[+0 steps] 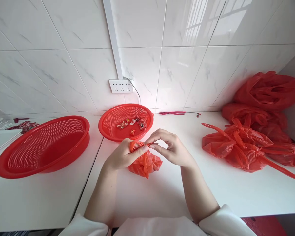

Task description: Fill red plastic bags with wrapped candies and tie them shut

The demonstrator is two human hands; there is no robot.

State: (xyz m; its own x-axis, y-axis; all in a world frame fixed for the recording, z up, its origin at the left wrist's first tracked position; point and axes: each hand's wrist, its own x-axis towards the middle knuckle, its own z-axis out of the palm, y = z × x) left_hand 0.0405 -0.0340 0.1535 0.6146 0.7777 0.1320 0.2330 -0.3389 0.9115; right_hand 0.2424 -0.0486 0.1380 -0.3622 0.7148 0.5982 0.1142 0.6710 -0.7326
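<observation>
A small red plastic bag (146, 165) rests on the white table between my hands, its top gathered up. My left hand (127, 154) is closed around the gathered neck, thumb pointing to the right. With thumb and fingers pinched, my right hand (168, 147) grips a twisted end of the same bag. What is inside the bag cannot be made out. Just beyond my hands stands a round red basket (103, 126) with several small wrapped packets (132, 122) in it.
A larger red basket (64, 160) stands on the left, with small red packets (27, 125) behind it. Several red plastic bags (248, 147) are piled at the right. A red strip (172, 113) lies by the tiled wall, below a power socket (121, 86).
</observation>
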